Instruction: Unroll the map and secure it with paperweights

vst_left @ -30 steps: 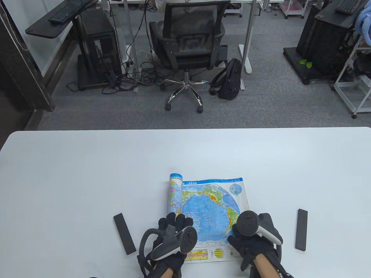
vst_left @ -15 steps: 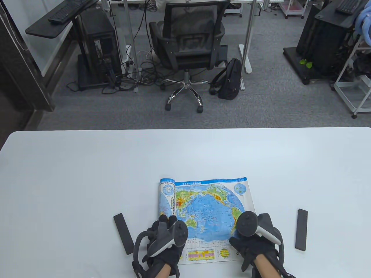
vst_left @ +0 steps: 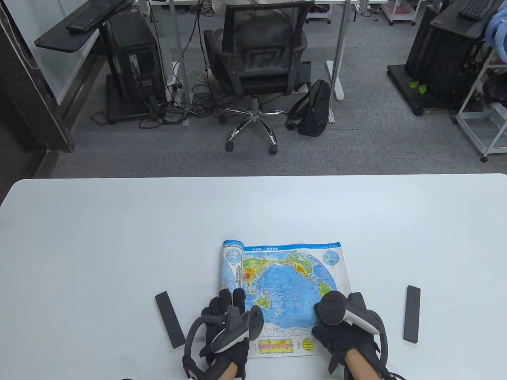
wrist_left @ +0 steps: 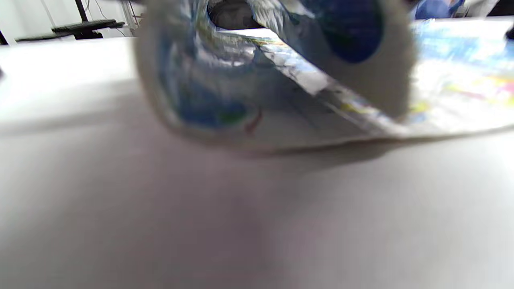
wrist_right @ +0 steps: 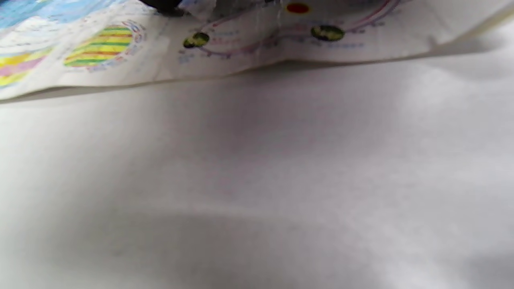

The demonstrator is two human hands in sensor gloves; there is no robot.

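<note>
On the smooth white table (vst_left: 119, 237), glossy map (vst_left: 285, 285) half-curled, both hands (vst_left: 227, 320) pressing it flat, matte black bar paperweights (vst_left: 169, 320) alongside

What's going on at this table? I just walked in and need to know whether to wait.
A person in sensor gloves is unrolling a world map on the white table. The left hand rests on the rolled-up left part, the right hand presses the map's near right corner flat. Two dark bar paperweights lie untouched on the table, the left paperweight and the right paperweight, one on each side of the map. Nothing is weighted down yet.
</note>
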